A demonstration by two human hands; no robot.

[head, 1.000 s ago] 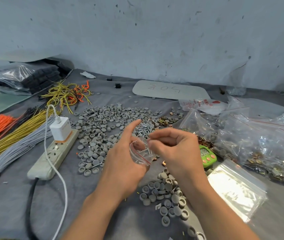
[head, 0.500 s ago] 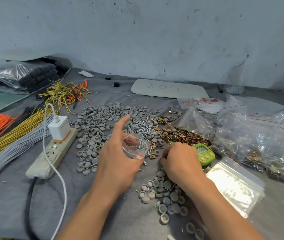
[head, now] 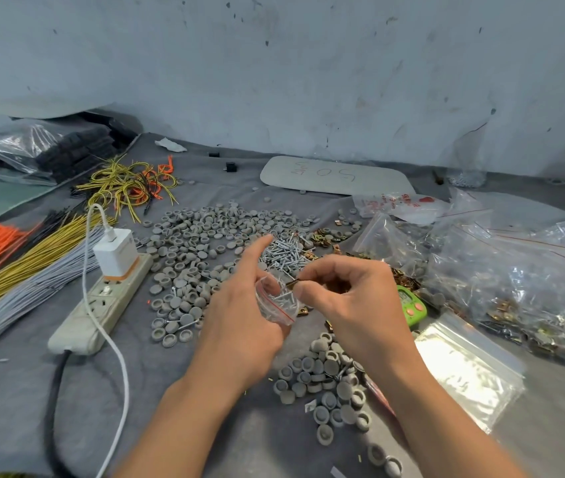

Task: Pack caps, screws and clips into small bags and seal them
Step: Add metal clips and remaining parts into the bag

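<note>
Grey cloth (head: pixel 170 391) covers the bench below a scuffed pale wall, and over its middle I see the small bag (head: pixel 275 301) held up off the cloth in the left hand (head: pixel 239 332). Thumb and lower fingers curl round the bag and keep its mouth agape; the forefinger sticks out straight, clear of it. Some screws lie inside. Whether any caps are in there too I cannot make out through the crumpled film.

The right hand (head: pixel 353 305) pinches a brass clip (head: pixel 293 281) between thumb and forefinger, the other fingers loosely curled. That clip sits at the bag's upper right lip, apparently pointing down and left into the opening. I judge the right hand only has to ease leftward and let go, while the left holds the mouth wide.

The screw pile (head: pixel 286 255) lies just behind the hands, with the spread of caps (head: pixel 198 243) to its left and a nearer heap of caps (head: pixel 325 381) between the wrists. A green timer (head: pixel 412 307) peeks out beside the right hand, with a stack of empty bags (head: pixel 464 367) further right. A power strip (head: pixel 101 305) lies off to the left.
</note>
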